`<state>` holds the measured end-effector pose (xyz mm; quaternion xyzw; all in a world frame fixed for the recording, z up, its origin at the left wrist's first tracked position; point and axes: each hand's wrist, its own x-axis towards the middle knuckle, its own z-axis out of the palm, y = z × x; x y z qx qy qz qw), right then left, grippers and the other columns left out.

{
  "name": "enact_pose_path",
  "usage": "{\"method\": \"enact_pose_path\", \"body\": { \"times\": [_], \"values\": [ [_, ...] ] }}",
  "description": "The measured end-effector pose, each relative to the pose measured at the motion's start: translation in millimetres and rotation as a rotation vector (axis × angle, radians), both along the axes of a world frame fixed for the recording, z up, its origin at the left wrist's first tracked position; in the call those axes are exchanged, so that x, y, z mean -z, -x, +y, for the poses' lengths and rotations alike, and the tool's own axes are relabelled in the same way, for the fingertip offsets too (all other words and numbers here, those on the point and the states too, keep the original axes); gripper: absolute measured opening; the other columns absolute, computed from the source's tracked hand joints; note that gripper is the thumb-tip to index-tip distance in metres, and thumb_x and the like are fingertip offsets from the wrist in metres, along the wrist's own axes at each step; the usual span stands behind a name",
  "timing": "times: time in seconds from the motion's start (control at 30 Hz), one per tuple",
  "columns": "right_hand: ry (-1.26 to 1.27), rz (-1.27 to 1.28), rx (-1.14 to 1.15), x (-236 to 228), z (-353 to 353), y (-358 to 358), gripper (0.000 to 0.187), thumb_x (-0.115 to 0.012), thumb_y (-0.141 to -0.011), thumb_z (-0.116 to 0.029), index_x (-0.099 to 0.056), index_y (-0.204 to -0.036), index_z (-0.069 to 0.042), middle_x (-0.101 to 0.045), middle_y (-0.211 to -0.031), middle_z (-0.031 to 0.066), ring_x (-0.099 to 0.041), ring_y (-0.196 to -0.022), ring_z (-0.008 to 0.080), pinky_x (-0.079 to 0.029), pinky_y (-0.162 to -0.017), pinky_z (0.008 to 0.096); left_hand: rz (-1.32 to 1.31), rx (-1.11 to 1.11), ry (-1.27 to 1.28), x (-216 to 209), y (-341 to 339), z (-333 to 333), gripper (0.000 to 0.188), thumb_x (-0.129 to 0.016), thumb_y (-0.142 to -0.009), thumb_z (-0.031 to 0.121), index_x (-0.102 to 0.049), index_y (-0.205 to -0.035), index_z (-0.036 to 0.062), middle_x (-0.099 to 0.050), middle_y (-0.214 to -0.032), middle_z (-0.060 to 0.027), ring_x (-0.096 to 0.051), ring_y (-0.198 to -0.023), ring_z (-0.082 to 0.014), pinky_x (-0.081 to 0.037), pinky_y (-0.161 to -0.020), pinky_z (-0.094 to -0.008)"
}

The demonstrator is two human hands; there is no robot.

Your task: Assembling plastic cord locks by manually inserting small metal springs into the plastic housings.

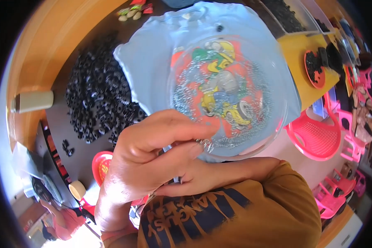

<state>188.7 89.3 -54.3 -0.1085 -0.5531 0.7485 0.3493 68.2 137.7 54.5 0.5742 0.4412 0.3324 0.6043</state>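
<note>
My left hand (149,153) is closed in a pinch at the near edge of a round clear plastic tray (283,124). Small shiny metal springs (208,145) show at its thumb and index fingertips. Many similar silver springs lie scattered in the tray, over a colourful cartoon picture. My right hand (196,173) reaches in from the right, below and partly behind the left. Its fingers look closed, but the left hand covers most of them. A small greyish bit (177,180) shows between the two hands; I cannot make out what it is.
A large heap of small black plastic parts (99,91) lies left of a pale blue cloth (153,49). Beyond are a clear bin (283,16), an orange dish (314,70) and a white bottle (35,101). Pink chairs (318,134) stand at right; a person (62,223) is at lower left.
</note>
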Motion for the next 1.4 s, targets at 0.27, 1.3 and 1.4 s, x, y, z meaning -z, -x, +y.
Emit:
{"method": "enact_pose_path", "body": {
  "times": [0.27, 1.3, 1.4],
  "values": [
    [-0.006, -0.05, 0.023, -3.9, 0.9, 2.5, 0.017, -0.069, -0.083, -0.01, -0.063, -0.098, -0.004, -0.064, -0.083, 0.0085, -0.064, -0.074, 0.0191, -0.05, -0.064, 0.0301, -0.118, -0.188, 0.219, 1.9, 13.9, -28.2, 0.024, -0.054, -0.078, -0.01, -0.065, -0.099, -0.0059, -0.057, -0.09, -0.0056, -0.054, -0.071, -0.0075, -0.042, -0.061, -0.0192],
    [-0.542, -0.299, 0.558, -85.8, 24.1, -72.2, 0.015, -0.067, -0.082, -0.003, -0.061, -0.095, -0.001, -0.061, -0.074, 0.0078, -0.058, -0.059, 0.0203, -0.043, -0.052, 0.0301, 0.125, -0.23, -0.365, -7.4, -4.1, -53.2, 0.021, -0.069, -0.075, -0.007, -0.063, -0.095, -0.0015, -0.061, -0.085, -0.0073, -0.056, -0.067, -0.0146, -0.044, -0.06, -0.0255],
    [-0.682, -0.343, 0.561, -83.9, 27.2, -82.0, 0.017, -0.068, -0.08, -0.002, -0.062, -0.096, -0.001, -0.061, -0.072, 0.0073, -0.056, -0.055, 0.019, -0.042, -0.049, 0.0295, -0.013, -0.204, -0.143, -7.3, -9.1, -50.3, 0.013, -0.065, -0.083, 0.002, -0.061, -0.095, -0.002, -0.061, -0.083, -0.0042, -0.053, -0.07, -0.0108, -0.043, -0.063, -0.0236]
  ]
}}
